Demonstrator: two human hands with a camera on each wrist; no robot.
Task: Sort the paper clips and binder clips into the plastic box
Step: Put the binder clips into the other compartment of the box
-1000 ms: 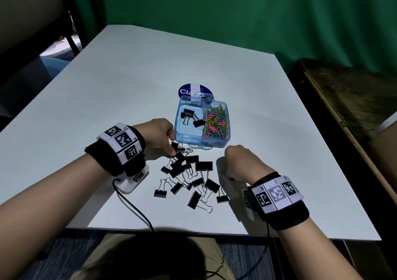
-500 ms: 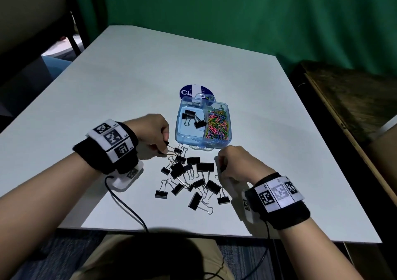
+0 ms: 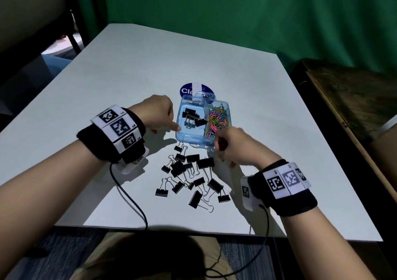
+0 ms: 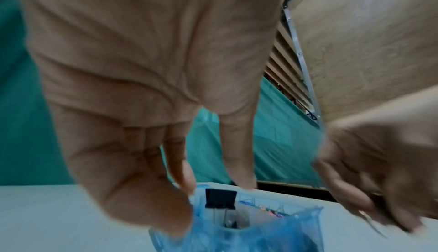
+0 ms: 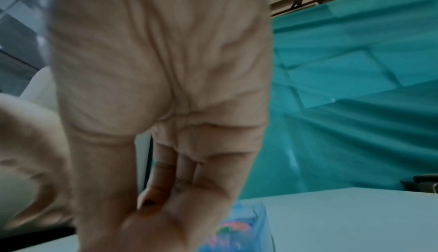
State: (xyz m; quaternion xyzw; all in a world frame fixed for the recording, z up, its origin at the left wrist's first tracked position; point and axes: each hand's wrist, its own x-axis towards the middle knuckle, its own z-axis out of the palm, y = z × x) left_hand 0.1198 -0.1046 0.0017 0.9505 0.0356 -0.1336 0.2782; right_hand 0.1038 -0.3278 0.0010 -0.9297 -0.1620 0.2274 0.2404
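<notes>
A clear blue plastic box point(image 3: 180, 133) sits mid-table. Its left compartment holds black binder clips point(image 3: 191, 116) and its right one coloured paper clips point(image 3: 218, 120). My left hand point(image 3: 169, 127) hovers at the box's left wall with its fingers straight. In the left wrist view a binder clip point(image 4: 220, 198) hangs free just under that left hand point(image 4: 218, 183), above the box point(image 4: 272, 237). My right hand point(image 3: 219, 146) is curled at the box's front right corner, pinching a binder clip point(image 4: 374, 216) by its wire handle. Several more binder clips point(image 3: 189, 176) lie scattered in front of the box.
The box's lid with a round blue label point(image 3: 189, 89) lies folded back behind it. A dark wooden bench point(image 3: 354, 99) stands right of the white table point(image 3: 129, 75). Wrist cables point(image 3: 133, 202) trail over the table's near edge. A green curtain hangs behind.
My left hand lifted a binder clip from the pile to the left compartment and let it go. My right hand rose from the table toward the box's front corner.
</notes>
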